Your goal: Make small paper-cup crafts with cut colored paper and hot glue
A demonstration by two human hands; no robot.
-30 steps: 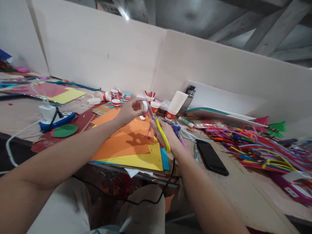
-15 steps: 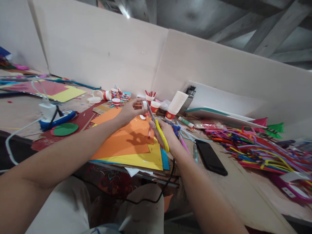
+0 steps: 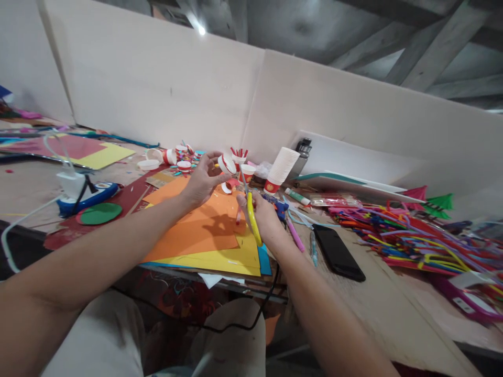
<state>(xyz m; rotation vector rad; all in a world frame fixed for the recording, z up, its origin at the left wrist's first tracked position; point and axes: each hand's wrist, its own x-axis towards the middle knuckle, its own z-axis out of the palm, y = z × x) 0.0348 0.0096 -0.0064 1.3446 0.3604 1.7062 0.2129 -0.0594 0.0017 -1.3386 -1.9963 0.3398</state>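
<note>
My left hand (image 3: 203, 180) pinches a short, cut-down paper cup (image 3: 227, 164), white with red, and holds it tilted above the paper sheets. In my right hand (image 3: 257, 212) is a pair of scissors (image 3: 253, 220) with yellow handles. Their blades point up and away, just right of the cut cup and apart from it. Beneath both hands lie orange paper (image 3: 196, 238) and yellow paper (image 3: 220, 260). Behind the hands stand a paper cup with red sticks (image 3: 239, 156) and another red-and-white cup (image 3: 247, 173).
A stack of paper cups (image 3: 282, 168) stands right of the hands. Farther right lie a black phone (image 3: 338, 253) and a heap of coloured pipe cleaners (image 3: 416, 235). To the left are a green disc (image 3: 101, 213) and a blue glue gun or similar device (image 3: 88, 198) with a white plug.
The cut cup has tilted to show more of its side and has moved left, away from the scissors. The scissors have come down slightly and turned more upright.
</note>
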